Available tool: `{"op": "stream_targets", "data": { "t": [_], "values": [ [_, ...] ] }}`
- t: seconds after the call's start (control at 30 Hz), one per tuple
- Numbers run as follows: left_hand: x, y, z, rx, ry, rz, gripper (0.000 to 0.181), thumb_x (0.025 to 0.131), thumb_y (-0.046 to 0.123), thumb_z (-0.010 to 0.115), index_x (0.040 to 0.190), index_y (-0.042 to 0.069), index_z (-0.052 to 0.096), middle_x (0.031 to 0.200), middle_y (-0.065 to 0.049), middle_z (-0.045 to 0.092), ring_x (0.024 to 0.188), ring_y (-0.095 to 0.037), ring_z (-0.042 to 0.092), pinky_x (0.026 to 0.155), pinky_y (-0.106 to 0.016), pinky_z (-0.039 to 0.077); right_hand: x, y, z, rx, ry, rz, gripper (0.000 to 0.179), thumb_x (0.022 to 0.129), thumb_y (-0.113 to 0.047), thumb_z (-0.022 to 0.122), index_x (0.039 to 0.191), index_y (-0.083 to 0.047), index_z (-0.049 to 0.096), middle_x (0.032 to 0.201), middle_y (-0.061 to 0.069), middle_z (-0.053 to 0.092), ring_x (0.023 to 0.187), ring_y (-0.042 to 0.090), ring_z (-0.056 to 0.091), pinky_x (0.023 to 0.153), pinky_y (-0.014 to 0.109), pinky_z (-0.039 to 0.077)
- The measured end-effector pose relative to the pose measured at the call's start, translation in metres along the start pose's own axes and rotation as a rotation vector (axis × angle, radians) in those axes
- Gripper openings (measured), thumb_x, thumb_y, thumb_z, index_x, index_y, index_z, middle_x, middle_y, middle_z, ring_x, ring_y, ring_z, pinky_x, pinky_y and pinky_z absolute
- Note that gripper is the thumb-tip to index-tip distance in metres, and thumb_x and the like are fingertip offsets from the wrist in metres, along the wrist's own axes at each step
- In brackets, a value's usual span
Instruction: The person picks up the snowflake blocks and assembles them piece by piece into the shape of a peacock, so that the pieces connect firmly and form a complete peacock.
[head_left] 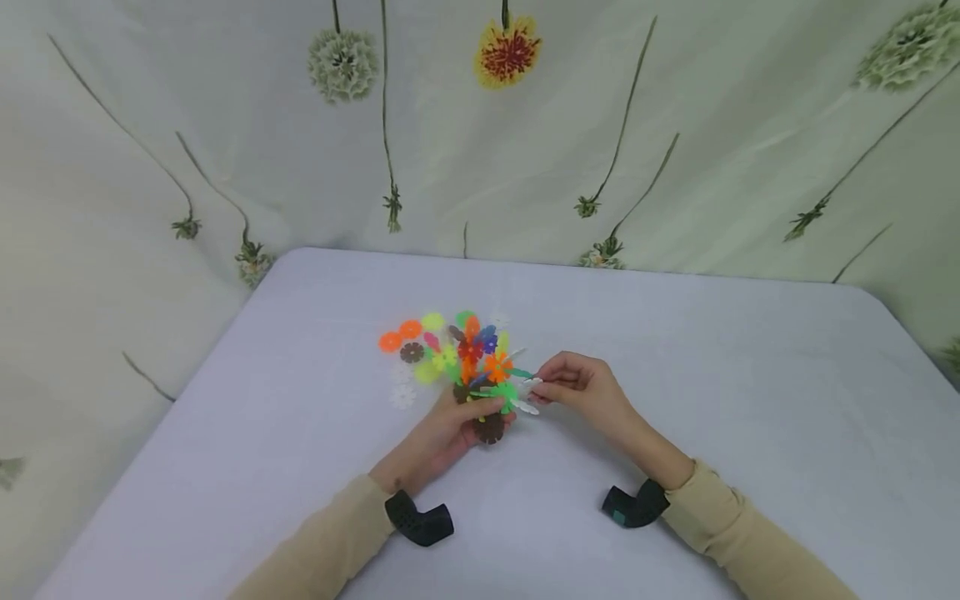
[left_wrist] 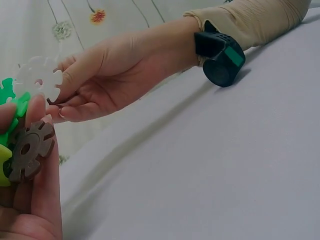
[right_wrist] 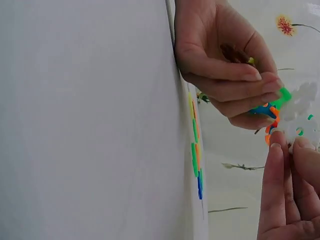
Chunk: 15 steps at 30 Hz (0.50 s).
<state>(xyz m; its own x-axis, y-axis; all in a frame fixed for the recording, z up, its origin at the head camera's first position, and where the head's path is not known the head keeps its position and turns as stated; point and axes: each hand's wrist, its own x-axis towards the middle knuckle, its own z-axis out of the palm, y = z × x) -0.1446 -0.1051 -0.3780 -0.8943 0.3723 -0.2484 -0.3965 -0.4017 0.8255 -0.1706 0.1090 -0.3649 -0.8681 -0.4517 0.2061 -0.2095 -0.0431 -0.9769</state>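
Note:
My left hand (head_left: pixel 448 423) grips a cluster of joined notched plastic discs. A brown disc (head_left: pixel 490 429) shows at its lower end, and a green disc (head_left: pixel 507 395) sits near the thumb. At the cluster's right side, my right hand (head_left: pixel 592 390) pinches a white notched disc (left_wrist: pixel 37 79) between thumb and fingers. In the left wrist view, that white disc stands close to the green pieces (left_wrist: pixel 20 107); whether it is slotted into them I cannot tell. The right wrist view shows white discs (right_wrist: pixel 302 127) by the right fingertips, with blue and orange pieces (right_wrist: pixel 271 117) behind.
Loose discs lie on the white table (head_left: pixel 300 375) just beyond the left hand, among them orange discs (head_left: pixel 391 341), a brown disc (head_left: pixel 412 352), a yellow disc (head_left: pixel 432 321) and white discs (head_left: pixel 402 395). A flower-print cloth (head_left: pixel 450 150) hangs behind the table.

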Motion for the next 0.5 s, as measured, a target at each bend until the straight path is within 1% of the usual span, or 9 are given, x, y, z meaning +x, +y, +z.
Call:
{"op": "stream_targets", "data": {
  "t": [0.13, 0.17, 0.2, 0.3, 0.37, 0.4, 0.43, 0.5],
  "values": [
    [-0.001, 0.000, -0.001, 0.030, -0.011, -0.005, 0.057, 0.089, 0.005, 0.061, 0.136, 0.005, 0.030, 0.112, -0.015, 0.055, 0.088, -0.023, 0.062, 0.085, -0.037, 0.049, -0.002, -0.001, 0.005, -0.063, 0.042, -0.064, 0.008, 0.082, 0.013, 0.063, 0.089, 0.011, 0.061, 0.083, 0.016, 0.066, 0.074, 0.018, 0.066, 0.069, 0.035, 0.055],
    [-0.001, 0.000, -0.002, 0.030, -0.014, -0.004, 0.057, 0.089, 0.005, 0.062, 0.136, 0.005, 0.030, 0.112, -0.015, 0.055, 0.088, -0.024, 0.062, 0.086, -0.037, 0.049, -0.003, -0.006, 0.007, -0.106, 0.057, -0.074, 0.008, 0.081, 0.012, 0.064, 0.088, 0.010, 0.062, 0.082, 0.017, 0.066, 0.074, 0.021, 0.066, 0.068, 0.035, 0.055],
    [-0.001, 0.000, -0.002, 0.031, -0.023, 0.000, 0.057, 0.089, 0.004, 0.062, 0.137, 0.006, 0.031, 0.111, -0.014, 0.056, 0.088, -0.024, 0.062, 0.085, -0.037, 0.049, -0.004, -0.007, 0.008, -0.161, 0.068, -0.106, 0.007, 0.081, 0.010, 0.065, 0.088, 0.009, 0.064, 0.081, 0.017, 0.066, 0.073, 0.021, 0.066, 0.068, 0.034, 0.055],
    [0.000, -0.001, -0.003, 0.037, -0.052, 0.017, 0.057, 0.088, 0.002, 0.062, 0.137, 0.005, 0.033, 0.109, -0.014, 0.058, 0.086, -0.024, 0.063, 0.084, -0.038, 0.049, -0.006, -0.009, 0.011, -0.318, 0.099, -0.212, 0.008, 0.079, 0.008, 0.069, 0.086, 0.003, 0.067, 0.079, 0.013, 0.067, 0.071, 0.020, 0.066, 0.067, 0.031, 0.054],
    [0.000, -0.002, -0.002, 0.039, -0.062, 0.031, 0.057, 0.087, 0.000, 0.062, 0.136, 0.004, 0.034, 0.106, -0.013, 0.059, 0.085, -0.024, 0.063, 0.083, -0.039, 0.050, -0.007, -0.009, 0.012, -0.402, 0.121, -0.270, 0.010, 0.078, 0.008, 0.070, 0.084, 0.000, 0.068, 0.077, 0.010, 0.067, 0.070, 0.019, 0.066, 0.066, 0.029, 0.054],
    [0.000, -0.002, -0.002, 0.043, -0.067, 0.036, 0.057, 0.087, -0.001, 0.062, 0.136, 0.004, 0.034, 0.106, -0.013, 0.059, 0.084, -0.024, 0.064, 0.083, -0.040, 0.050, -0.006, -0.006, 0.011, -0.418, 0.126, -0.298, 0.011, 0.077, 0.007, 0.071, 0.084, -0.001, 0.068, 0.077, 0.008, 0.068, 0.069, 0.015, 0.065, 0.065, 0.027, 0.054],
    [0.000, -0.002, -0.001, 0.048, -0.065, 0.035, 0.057, 0.086, -0.001, 0.063, 0.135, 0.003, 0.034, 0.107, -0.014, 0.059, 0.084, -0.025, 0.064, 0.083, -0.040, 0.050, -0.007, -0.005, 0.012, -0.420, 0.129, -0.305, 0.013, 0.076, 0.008, 0.071, 0.084, -0.001, 0.068, 0.077, 0.007, 0.068, 0.068, 0.014, 0.065, 0.065, 0.027, 0.054],
    [0.001, -0.002, -0.001, 0.053, -0.058, 0.028, 0.055, 0.086, 0.000, 0.063, 0.134, 0.001, 0.035, 0.108, -0.015, 0.058, 0.085, -0.025, 0.064, 0.083, -0.040, 0.050, -0.007, -0.005, 0.012, -0.415, 0.134, -0.296, 0.012, 0.076, 0.008, 0.072, 0.083, -0.001, 0.068, 0.076, 0.005, 0.068, 0.067, 0.015, 0.065, 0.062, 0.027, 0.054]
  ]
}}
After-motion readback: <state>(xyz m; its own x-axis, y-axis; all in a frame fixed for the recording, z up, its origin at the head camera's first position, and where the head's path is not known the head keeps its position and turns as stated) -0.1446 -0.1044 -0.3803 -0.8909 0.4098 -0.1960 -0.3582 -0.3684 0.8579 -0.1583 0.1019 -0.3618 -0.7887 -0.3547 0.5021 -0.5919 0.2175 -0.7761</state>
